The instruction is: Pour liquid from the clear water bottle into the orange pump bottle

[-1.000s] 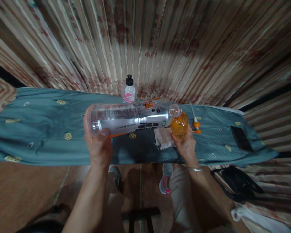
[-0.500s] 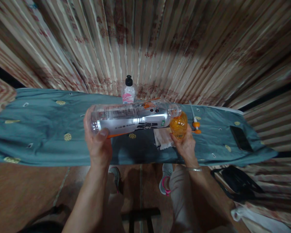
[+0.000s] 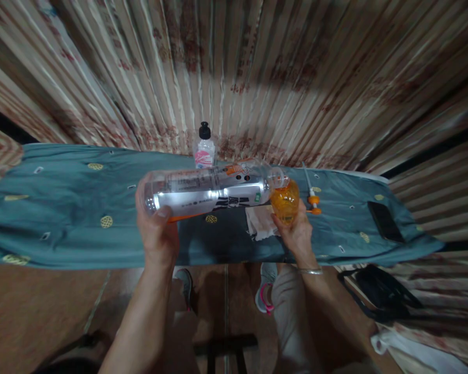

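My left hand [image 3: 158,231] grips the base end of a large clear plastic bottle [image 3: 210,192] with a silver and orange label. The bottle lies nearly level in the air, its neck pointing right and tilted over a small amber bottle [image 3: 285,202]. My right hand [image 3: 298,231] is closed around that amber bottle and holds it up under the neck. Whether liquid is running between them I cannot make out. An orange and white spray pump [image 3: 314,201] with a thin tube lies on the cloth just right of my right hand. Below the bottles lies a pale folded cloth [image 3: 261,222].
A small clear bottle with a black cap [image 3: 205,148] stands at the back of the table, behind the large bottle. A black phone [image 3: 386,222] lies at the right end of the teal tablecloth [image 3: 74,208]. Curtains [image 3: 226,67] hang close behind. A black bag [image 3: 382,291] sits lower right.
Both hands keep their grip and pose on the two bottles. The whole view has shifted very slightly; otherwise nothing visibly differs.
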Tool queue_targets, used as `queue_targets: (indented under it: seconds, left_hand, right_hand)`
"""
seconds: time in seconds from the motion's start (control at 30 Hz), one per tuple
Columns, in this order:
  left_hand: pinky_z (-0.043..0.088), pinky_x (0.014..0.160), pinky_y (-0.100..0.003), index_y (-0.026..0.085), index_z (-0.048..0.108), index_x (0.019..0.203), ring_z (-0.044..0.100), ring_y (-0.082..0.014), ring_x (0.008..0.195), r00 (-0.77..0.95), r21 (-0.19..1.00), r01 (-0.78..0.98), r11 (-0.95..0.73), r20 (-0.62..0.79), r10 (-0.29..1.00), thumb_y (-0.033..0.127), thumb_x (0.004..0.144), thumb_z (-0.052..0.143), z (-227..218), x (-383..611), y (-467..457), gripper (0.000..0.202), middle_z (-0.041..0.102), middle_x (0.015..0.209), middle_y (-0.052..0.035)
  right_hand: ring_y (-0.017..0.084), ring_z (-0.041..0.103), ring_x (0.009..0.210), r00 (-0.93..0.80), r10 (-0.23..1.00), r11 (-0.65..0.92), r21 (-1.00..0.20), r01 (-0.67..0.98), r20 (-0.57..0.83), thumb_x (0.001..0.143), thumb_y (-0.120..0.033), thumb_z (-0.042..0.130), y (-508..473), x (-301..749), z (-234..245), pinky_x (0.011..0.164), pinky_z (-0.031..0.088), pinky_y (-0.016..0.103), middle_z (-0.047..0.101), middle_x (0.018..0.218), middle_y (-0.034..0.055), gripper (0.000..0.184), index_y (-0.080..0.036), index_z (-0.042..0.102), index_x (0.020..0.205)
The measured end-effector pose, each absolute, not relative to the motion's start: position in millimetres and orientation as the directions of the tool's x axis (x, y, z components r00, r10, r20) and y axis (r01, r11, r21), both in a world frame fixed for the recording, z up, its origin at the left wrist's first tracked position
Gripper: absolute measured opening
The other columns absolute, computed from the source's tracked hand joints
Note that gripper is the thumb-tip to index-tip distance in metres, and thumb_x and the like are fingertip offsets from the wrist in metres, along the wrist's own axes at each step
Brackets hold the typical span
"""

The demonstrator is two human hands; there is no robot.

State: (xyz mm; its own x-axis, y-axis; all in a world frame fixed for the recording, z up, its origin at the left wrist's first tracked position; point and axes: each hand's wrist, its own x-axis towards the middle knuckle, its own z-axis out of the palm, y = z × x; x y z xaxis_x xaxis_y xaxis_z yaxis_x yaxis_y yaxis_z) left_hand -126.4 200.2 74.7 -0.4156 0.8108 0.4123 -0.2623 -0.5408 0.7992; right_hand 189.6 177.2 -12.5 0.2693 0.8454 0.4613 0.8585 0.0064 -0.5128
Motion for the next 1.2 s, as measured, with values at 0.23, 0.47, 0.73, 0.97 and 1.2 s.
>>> queue_targets:
  seconds: [0.23, 0.47, 0.73, 0.97, 1.2]
  left_hand:
    - [0.043, 0.113, -0.053, 0.030, 0.069, 0.107, 0.057, -0.0340, 0.126, -0.422, 0.815, -0.311, -0.489, 0.342, 0.840, 0.050, 0.062, 0.080, 66.7, -122.7, 202.0, 0.051, 0.066, 0.119, -0.0057]
    - [0.052, 0.104, -0.043, 0.026, 0.069, 0.116, 0.061, -0.0318, 0.125, -0.375, 0.817, -0.385, -0.429, 0.287, 0.882, 0.049, 0.070, 0.076, 68.7, -114.7, 199.4, 0.052, 0.069, 0.123, -0.0089]
    - [0.055, 0.101, -0.040, 0.022, 0.070, 0.116, 0.065, -0.0301, 0.122, -0.331, 0.809, -0.524, -0.265, 0.093, 0.939, 0.048, 0.075, 0.074, 67.4, -101.5, 196.8, 0.049, 0.074, 0.118, -0.0082]
    - [0.053, 0.105, -0.045, 0.024, 0.070, 0.113, 0.065, -0.0307, 0.125, -0.175, 0.793, -0.598, -0.115, 0.011, 0.985, 0.049, 0.075, 0.080, 56.0, -91.5, 196.6, 0.047, 0.074, 0.122, -0.0083]
    - [0.053, 0.104, -0.047, 0.020, 0.067, 0.123, 0.067, -0.0326, 0.121, 0.064, 0.780, -0.607, 0.150, -0.140, 0.988, 0.046, 0.070, 0.085, 39.6, -80.4, 186.9, 0.061, 0.073, 0.125, -0.0121]
  right_hand:
    - [0.035, 0.066, 0.125, 0.288, 0.841, -0.007, -0.524, 0.852, 0.457, 0.086, -0.062, 0.063, 175.9, 188.5, -10.6, 0.102, 0.056, 0.051, 0.066, 0.137, 0.0212, 0.083, -0.014, 0.038, 0.150]
    - [0.036, 0.065, 0.126, 0.301, 0.841, -0.017, -0.534, 0.845, 0.450, 0.086, -0.062, 0.064, 176.3, 188.6, -10.3, 0.102, 0.056, 0.051, 0.065, 0.137, 0.0231, 0.084, -0.012, 0.039, 0.149]
    - [0.036, 0.068, 0.120, 0.345, 0.843, -0.046, -0.584, 0.810, 0.412, 0.085, -0.061, 0.064, 176.8, 187.0, -6.1, 0.099, 0.056, 0.049, 0.069, 0.132, 0.0219, 0.080, -0.014, 0.043, 0.146]
    - [0.038, 0.072, 0.110, 0.421, 0.826, -0.123, -0.610, 0.783, 0.374, 0.080, -0.068, 0.064, 176.2, 189.2, -3.0, 0.091, 0.058, 0.049, 0.072, 0.123, 0.0242, 0.088, -0.009, 0.046, 0.144]
    - [0.038, 0.075, 0.096, 0.514, 0.800, -0.214, -0.654, 0.726, 0.309, 0.073, -0.075, 0.068, 173.6, 189.5, 7.1, 0.079, 0.057, 0.044, 0.077, 0.106, 0.0199, 0.089, -0.012, 0.053, 0.135]
